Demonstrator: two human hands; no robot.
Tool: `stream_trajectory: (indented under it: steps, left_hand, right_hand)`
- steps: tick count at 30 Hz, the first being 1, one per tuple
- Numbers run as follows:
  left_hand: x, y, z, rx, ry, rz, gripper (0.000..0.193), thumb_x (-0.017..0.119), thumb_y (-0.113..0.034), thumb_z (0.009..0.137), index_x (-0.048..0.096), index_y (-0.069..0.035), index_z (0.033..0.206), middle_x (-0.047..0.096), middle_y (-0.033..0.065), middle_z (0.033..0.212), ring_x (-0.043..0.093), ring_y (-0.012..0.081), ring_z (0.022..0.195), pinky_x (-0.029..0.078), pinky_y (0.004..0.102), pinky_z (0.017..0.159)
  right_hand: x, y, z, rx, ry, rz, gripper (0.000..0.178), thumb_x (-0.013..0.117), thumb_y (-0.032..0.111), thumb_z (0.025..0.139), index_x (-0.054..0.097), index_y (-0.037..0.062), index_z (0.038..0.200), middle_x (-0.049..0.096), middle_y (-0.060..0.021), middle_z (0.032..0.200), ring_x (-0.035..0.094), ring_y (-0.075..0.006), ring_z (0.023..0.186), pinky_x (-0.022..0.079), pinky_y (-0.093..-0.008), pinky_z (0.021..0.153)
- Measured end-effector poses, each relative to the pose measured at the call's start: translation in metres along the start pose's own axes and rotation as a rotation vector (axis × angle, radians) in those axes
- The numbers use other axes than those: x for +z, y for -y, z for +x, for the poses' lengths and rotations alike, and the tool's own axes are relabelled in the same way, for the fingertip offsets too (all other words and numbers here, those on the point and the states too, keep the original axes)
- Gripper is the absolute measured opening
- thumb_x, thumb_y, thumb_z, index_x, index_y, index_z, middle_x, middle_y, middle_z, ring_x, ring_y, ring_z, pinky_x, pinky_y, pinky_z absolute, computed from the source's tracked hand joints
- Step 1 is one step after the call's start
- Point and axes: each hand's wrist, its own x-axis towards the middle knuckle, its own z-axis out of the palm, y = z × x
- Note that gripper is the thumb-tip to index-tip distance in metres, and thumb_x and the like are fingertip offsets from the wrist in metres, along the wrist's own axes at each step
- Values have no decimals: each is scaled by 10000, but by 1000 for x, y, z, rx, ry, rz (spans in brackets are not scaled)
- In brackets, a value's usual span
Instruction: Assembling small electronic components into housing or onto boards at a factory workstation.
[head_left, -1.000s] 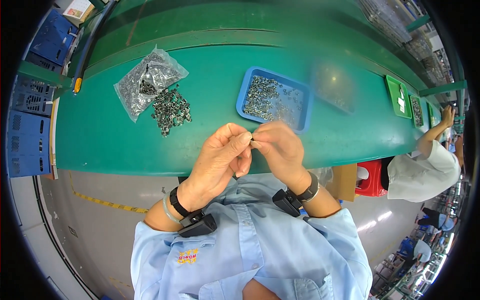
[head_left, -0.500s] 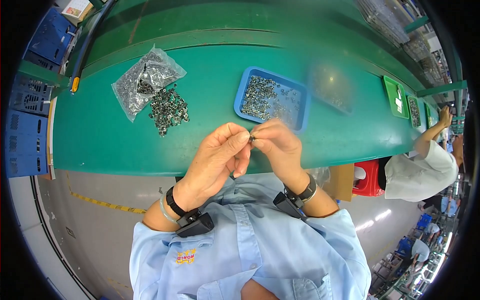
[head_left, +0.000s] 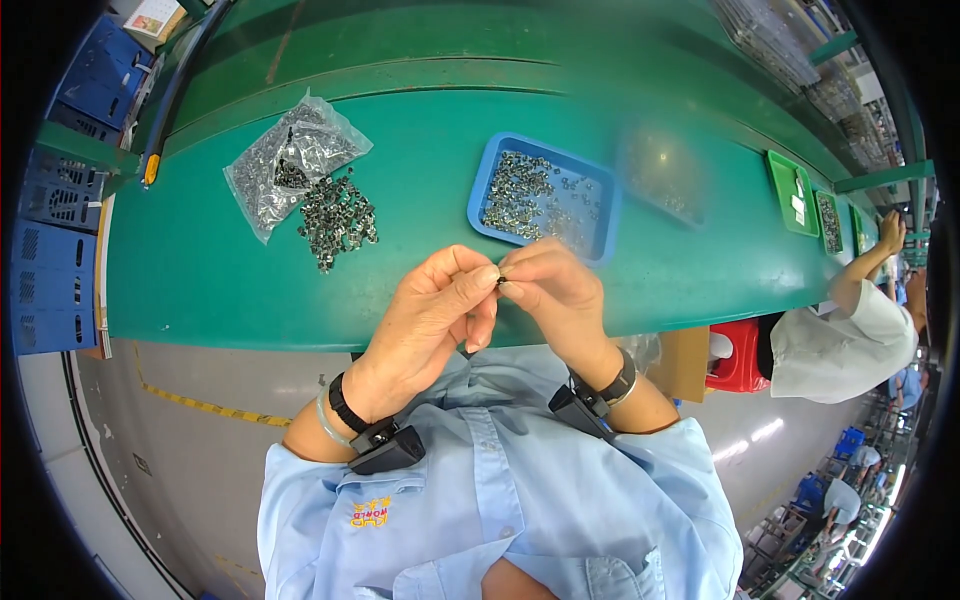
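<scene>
the left hand (head_left: 428,312) and right hand (head_left: 556,298) meet over the near edge of the green bench (head_left: 240,300), fingers (head_left: 484,278) of both clamped on one small dark part (head_left: 501,281) — mostly hidden between their tips. beyond the left hand, a loose pile of dark, silvery pieces (head_left: 337,222) lies against a clear bag (head_left: 256,185) of more. beyond the right sits a blue tray (head_left: 611,215) — metallic pieces (head_left: 516,188) heaped mainly toward its left.
</scene>
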Motion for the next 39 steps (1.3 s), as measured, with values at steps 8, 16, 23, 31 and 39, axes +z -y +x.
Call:
stream_trajectory:
  steps: [8, 16, 23, 31, 39]
  left_hand:
    - [3, 1, -2, 66, -53, 102, 151, 557, -195, 916, 540, -45, 918, 577, 43, 696, 526, 102, 548, 402, 231, 471]
    - [0, 0, -4, 99, -80, 186, 144, 573, -183, 906, 558, -39, 899, 591, 45, 715, 532, 94, 569, 411, 218, 488]
    - [1, 3, -3, 131, -78, 197, 148, 570, -184, 908, 557, -37, 901, 586, 40, 708, 526, 91, 580, 412, 213, 502]
    - [-4, 4, 2, 111, -45, 141, 164, 541, -183, 925, 546, -32, 988, 578, 43, 755, 523, 90, 595, 414, 218, 515]
    - [-39, 0, -8, 81, -55, 65, 214, 500, -160, 939, 507, -26, 1106, 567, 56, 841, 517, 89, 598, 410, 220, 516]
  right_hand:
    - [0, 5, 3, -93, -15, -159, 97, 683, 29, 775, 638, 62, 855, 628, -48, 837, 590, -162, 794, 484, -277, 687]
    - [-1, 9, 3, -134, 22, -283, 130, 691, 22, 765, 625, 57, 872, 632, -79, 854, 596, -207, 818, 478, -305, 705]
    - [2, 8, 1, -124, -14, -284, 126, 693, 29, 765, 623, 56, 865, 633, -78, 851, 602, -208, 816, 479, -305, 699]
    - [2, 9, 8, -148, -50, -360, 116, 693, 9, 748, 613, 43, 824, 628, -79, 836, 600, -200, 787, 475, -306, 679]
    - [-27, 22, 60, -150, 203, -1105, 109, 670, 35, 757, 610, 24, 847, 583, -99, 776, 580, -249, 714, 463, -325, 628]
